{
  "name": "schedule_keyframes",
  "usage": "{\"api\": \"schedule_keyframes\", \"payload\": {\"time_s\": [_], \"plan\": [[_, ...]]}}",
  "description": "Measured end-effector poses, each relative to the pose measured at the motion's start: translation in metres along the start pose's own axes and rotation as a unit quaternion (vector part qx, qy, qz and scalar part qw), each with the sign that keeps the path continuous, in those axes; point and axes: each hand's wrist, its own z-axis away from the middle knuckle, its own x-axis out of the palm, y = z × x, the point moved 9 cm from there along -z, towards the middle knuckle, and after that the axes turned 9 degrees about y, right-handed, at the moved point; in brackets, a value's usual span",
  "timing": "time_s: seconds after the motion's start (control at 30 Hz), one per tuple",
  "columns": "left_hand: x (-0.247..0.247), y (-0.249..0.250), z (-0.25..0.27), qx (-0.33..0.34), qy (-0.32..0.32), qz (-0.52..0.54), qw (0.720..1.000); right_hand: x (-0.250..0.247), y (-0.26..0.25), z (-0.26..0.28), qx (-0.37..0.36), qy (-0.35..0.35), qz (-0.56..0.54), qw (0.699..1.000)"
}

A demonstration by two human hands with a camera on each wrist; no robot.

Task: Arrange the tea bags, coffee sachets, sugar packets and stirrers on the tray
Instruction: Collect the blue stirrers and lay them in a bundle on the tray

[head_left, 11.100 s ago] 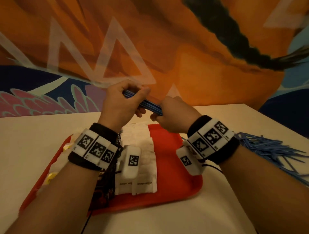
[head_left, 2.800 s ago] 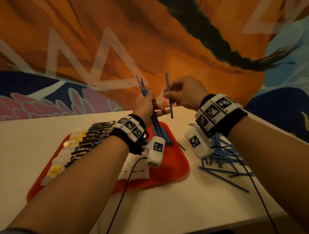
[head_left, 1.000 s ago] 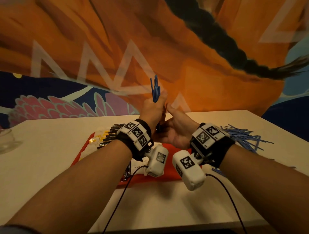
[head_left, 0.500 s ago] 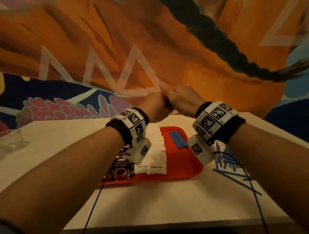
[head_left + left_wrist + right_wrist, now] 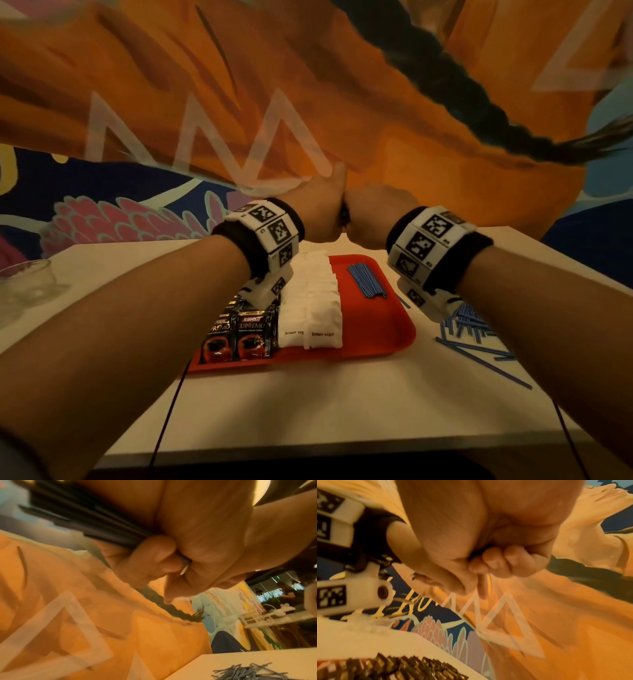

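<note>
Up above the far edge of the tray point(image 5: 383, 346), both hands are balled into fists and pressed knuckle to knuckle: the left hand point(image 5: 318, 212) and the right hand point(image 5: 373, 219) each have their fingers curled round one shared bundle of stirrers point(image 5: 82, 524). From the head view only a dark sliver shows between the fists; the left wrist view shows the dark sticks running out of the grip in 1 tight sheaf, long axis crosswise from hand to hand, roughly level, though blur hides the tips.

My judgement: the step in hand is squaring up this bundle before laying it down. Next it wants lowering onto bare red tray beside the stirrers already laid point(image 5: 366, 281), which lie as 1 neat strip pointing away from the person, slightly slanted. So the held bundle should be turned to that same line first, then released gently so it does not fan out.

Left of that strip sit the sugar packets point(image 5: 315, 301) in 2 overlapping rows, then the coffee sachets point(image 5: 239, 332). Loose stirrers point(image 5: 472, 329) wait scattered on the desk point(image 5: 308, 411), right of the tray
</note>
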Motion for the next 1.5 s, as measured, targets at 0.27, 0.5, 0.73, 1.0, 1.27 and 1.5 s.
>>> {"api": "schedule_keyframes", "payload": {"time_s": [0.27, 0.5, 0.73, 1.0, 1.27, 1.5], "plan": [[-0.015, -0.023, 0.028, -0.027, -0.004, 0.268, 0.963, 0.017, 0.049, 0.008, 0.112, 0.008, -0.021, 0.993], [-0.002, -0.026, 0.04, -0.119, 0.11, 0.507, 0.847, 0.012, 0.038, 0.004, 0.1, 0.057, -0.065, 0.991], [0.004, -0.049, 0.043, -0.161, 0.149, 0.573, 0.79, 0.0, 0.049, 0.005, 0.047, 0.132, -0.459, 0.878], [0.022, -0.037, 0.04, -0.174, 0.145, 0.58, 0.783, 0.027, 0.033, 0.006, 0.143, 0.089, -0.717, 0.676], [0.036, -0.031, 0.034, -0.186, 0.083, 0.51, 0.836, 0.067, 0.034, 0.021, 0.066, -0.16, -0.206, 0.963], [0.105, -0.011, 0.048, -0.395, 0.023, 0.693, 0.603, 0.084, 0.074, 0.021, 0.177, -0.043, -0.133, 0.974]]}}
